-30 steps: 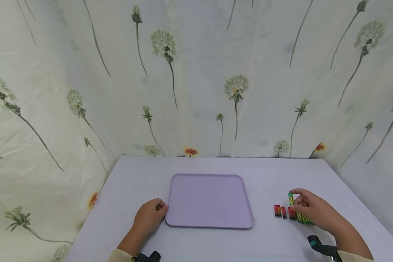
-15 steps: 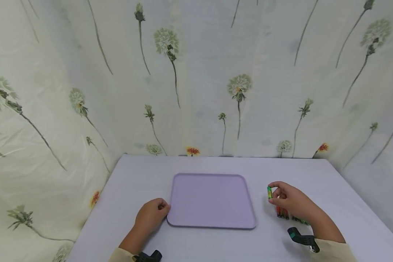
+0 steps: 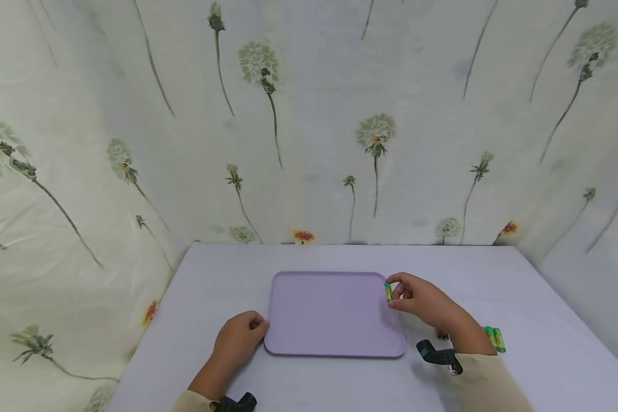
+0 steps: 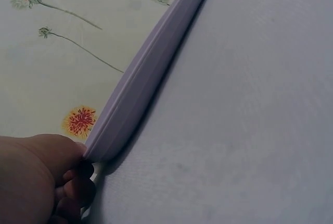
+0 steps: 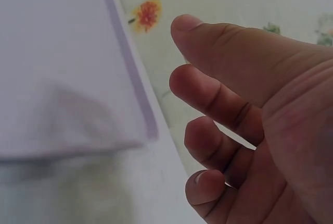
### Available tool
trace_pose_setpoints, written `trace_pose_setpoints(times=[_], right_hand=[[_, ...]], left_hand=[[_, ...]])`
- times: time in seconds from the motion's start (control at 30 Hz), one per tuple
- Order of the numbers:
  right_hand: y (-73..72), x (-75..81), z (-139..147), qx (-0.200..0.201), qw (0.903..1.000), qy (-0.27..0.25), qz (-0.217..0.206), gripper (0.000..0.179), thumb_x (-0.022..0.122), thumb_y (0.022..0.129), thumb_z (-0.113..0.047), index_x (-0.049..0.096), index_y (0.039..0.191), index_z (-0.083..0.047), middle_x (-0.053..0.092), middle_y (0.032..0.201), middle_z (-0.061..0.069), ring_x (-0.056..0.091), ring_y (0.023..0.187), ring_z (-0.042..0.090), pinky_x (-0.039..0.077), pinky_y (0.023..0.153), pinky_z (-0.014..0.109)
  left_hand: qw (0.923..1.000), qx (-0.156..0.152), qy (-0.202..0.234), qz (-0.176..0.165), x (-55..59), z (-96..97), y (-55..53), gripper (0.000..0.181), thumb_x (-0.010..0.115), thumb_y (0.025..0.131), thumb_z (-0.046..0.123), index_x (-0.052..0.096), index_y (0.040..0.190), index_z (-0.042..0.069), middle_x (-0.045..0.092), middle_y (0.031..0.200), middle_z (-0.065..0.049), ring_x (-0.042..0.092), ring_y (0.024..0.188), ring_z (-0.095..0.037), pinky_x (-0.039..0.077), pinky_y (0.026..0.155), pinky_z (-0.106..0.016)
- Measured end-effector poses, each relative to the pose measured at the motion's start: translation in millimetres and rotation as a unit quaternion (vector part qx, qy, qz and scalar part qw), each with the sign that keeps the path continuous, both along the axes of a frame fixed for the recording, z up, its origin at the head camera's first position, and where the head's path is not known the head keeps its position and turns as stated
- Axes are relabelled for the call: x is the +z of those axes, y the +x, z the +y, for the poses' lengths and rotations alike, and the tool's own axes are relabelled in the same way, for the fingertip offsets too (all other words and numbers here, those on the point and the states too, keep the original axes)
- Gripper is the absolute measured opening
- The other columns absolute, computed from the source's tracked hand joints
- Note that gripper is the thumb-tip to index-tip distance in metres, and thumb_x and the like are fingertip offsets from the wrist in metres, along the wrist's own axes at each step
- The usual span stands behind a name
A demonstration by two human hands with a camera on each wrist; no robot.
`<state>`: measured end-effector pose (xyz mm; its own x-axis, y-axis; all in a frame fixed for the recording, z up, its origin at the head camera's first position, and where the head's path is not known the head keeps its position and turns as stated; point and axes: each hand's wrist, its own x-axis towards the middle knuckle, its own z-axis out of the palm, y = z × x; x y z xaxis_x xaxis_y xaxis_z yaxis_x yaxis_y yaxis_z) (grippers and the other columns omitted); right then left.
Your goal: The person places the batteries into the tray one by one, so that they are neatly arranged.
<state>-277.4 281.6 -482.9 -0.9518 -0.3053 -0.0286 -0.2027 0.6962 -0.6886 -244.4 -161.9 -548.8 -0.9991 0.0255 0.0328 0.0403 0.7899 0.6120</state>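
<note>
A light purple tray [image 3: 335, 315] lies on the white table. My left hand [image 3: 241, 339] is at its left rim; in the left wrist view the thumb [image 4: 65, 151] presses the tray's edge [image 4: 140, 86] with the fingers curled below. My right hand [image 3: 424, 300] pinches a green and yellow battery [image 3: 388, 291] lengthwise between thumb and fingers, over the tray's right rim. In the right wrist view, the hand [image 5: 250, 109] hides the battery, and the tray [image 5: 57, 36] is to its left.
To the right, behind the right forearm, green batteries [image 3: 494, 339] lie on the table [image 3: 226, 269], partly covered by it. Red batteries [image 3: 442, 334] show just left of that forearm, mostly hidden. Flower-printed sheeting [image 3: 319, 143] surrounds the table's back and sides.
My right hand has carried the green battery left, from the battery rows to above the tray's right rim. The left hand has stayed at the tray's left edge.
</note>
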Motion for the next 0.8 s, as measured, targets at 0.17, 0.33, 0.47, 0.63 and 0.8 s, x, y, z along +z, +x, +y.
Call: trace_pose_setpoints(times=[0.17,0.33,0.47,0.63,0.8], right_hand=[[-9.4,-4.4,-19.4,0.015,0.9998,-0.012,0.004,0.051,0.081,0.093,-0.025,0.058,0.137,-0.011,0.065,0.098,-0.003,0.057,0.086,0.017,0.047,0.072,0.03],[-17.3,-9.0,-39.1,0.026,0.9994,-0.022,-0.01,0.052,0.082,0.091,-0.026,0.059,0.136,-0.012,0.064,0.098,-0.002,0.057,0.086,0.018,0.046,0.071,0.031],[-22.7,-10.9,-52.9,0.037,0.9988,-0.025,-0.018,0.052,0.083,0.091,-0.024,0.06,0.135,-0.012,0.065,0.098,-0.002,0.057,0.086,0.019,0.047,0.07,0.032],[-31.0,-14.6,-70.4,0.063,0.9978,-0.02,-0.007,0.049,0.083,0.09,-0.02,0.061,0.133,-0.01,0.066,0.095,-0.003,0.058,0.083,0.017,0.048,0.07,0.03],[-39.7,-20.6,-91.4,0.089,0.9957,-0.025,-0.01,0.049,0.084,0.089,-0.022,0.061,0.13,-0.01,0.066,0.094,-0.002,0.059,0.08,0.015,0.048,0.068,0.029]], left_hand=[[1.0,-0.005,0.004,0.001,-2.2,-0.5,0.4,0.02,0.073,0.096,0.037,0.067,0.082,0.025,0.06,0.074,0.01,0.052,0.069,-0.012,0.041,0.066,-0.033],[1.0,-0.004,0.0,0.003,-2.1,-1.0,0.6,0.019,0.073,0.096,0.037,0.067,0.082,0.025,0.06,0.074,0.01,0.052,0.069,-0.011,0.041,0.066,-0.034],[1.0,-0.006,-0.002,0.001,-2.2,1.0,-1.1,0.019,0.072,0.096,0.037,0.067,0.083,0.025,0.061,0.075,0.01,0.052,0.07,-0.011,0.042,0.068,-0.034],[0.9999,-0.01,0.005,-0.001,-1.2,2.4,-2.6,0.019,0.072,0.097,0.039,0.068,0.085,0.025,0.062,0.076,0.01,0.053,0.071,-0.011,0.043,0.068,-0.034],[1.0,0.0,-0.003,-0.004,-2.1,-1.4,-2.8,0.019,0.072,0.097,0.039,0.068,0.085,0.025,0.062,0.076,0.01,0.053,0.071,-0.011,0.042,0.067,-0.034]])
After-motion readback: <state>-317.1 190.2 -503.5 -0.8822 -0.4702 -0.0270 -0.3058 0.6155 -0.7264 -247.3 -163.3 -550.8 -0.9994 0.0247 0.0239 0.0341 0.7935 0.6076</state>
